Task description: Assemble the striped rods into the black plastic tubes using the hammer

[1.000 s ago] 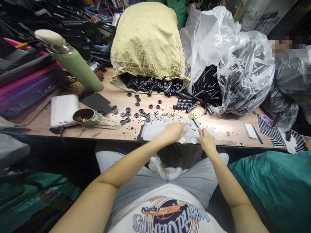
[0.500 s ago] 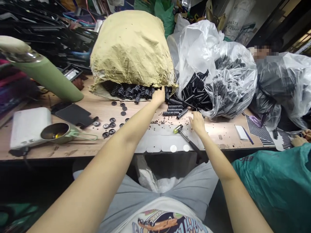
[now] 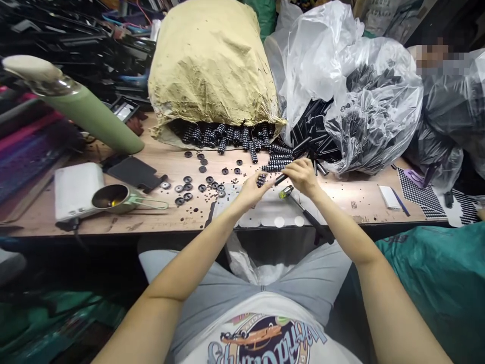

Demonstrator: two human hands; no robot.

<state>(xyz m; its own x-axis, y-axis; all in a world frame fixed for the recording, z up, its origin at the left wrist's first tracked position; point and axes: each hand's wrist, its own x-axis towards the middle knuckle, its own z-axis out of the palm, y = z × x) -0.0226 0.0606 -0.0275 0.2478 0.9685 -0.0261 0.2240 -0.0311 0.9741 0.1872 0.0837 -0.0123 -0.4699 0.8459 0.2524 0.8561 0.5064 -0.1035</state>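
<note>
Over the middle of the wooden table, nearer its front edge than its back, the left hand curls around a short black cylinder dotted with white; the fingers hide much of it, so its exact tilt cannot be told. To its right, the right hand pinches a smooth, slim black tube between thumb and fingers. The tube's long axis slants from the table's far right corner toward its front left one, its free end pointing at the left hand and lying just beside those fingertips; whether it touches them is unclear. The cylinder thus lies left of the tube's tip, well within the left hand's grasp. Below the right hand, a hammer with a yellow-green face and black handle lies diagonally, its grip jutting past the table's front edge.
</note>
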